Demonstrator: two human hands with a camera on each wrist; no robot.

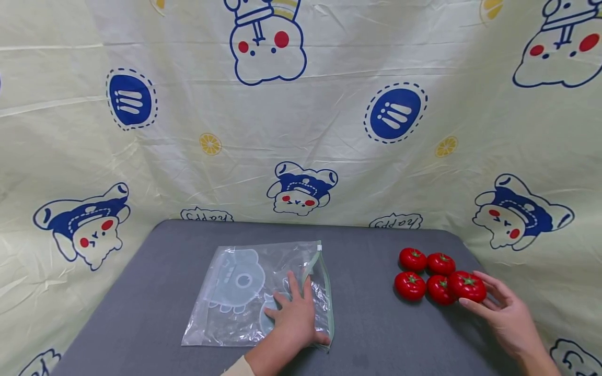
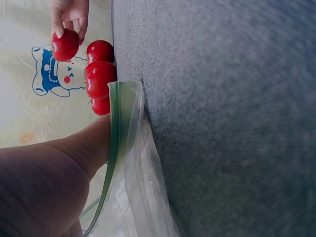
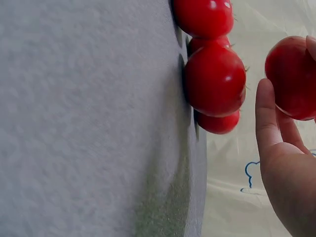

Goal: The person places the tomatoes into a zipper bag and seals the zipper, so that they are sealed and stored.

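Note:
My left hand lies with spread fingers on a clear zip bag that has a green edge and pale printed figures. The bag's green-edged mouth faces right and its two edges stand apart near the top corner. In the left wrist view the green zip strip rises beside my thumb. My right hand grips a red tomato between thumb and fingers, raised off the table. Close by on its left are several more tomatoes, grouped on the table. The right wrist view shows the held tomato apart from these.
The grey table carries the bag on its left half and the tomatoes on its right. Behind and around it hangs a pale curtain printed with blue cartoon figures and orange slices.

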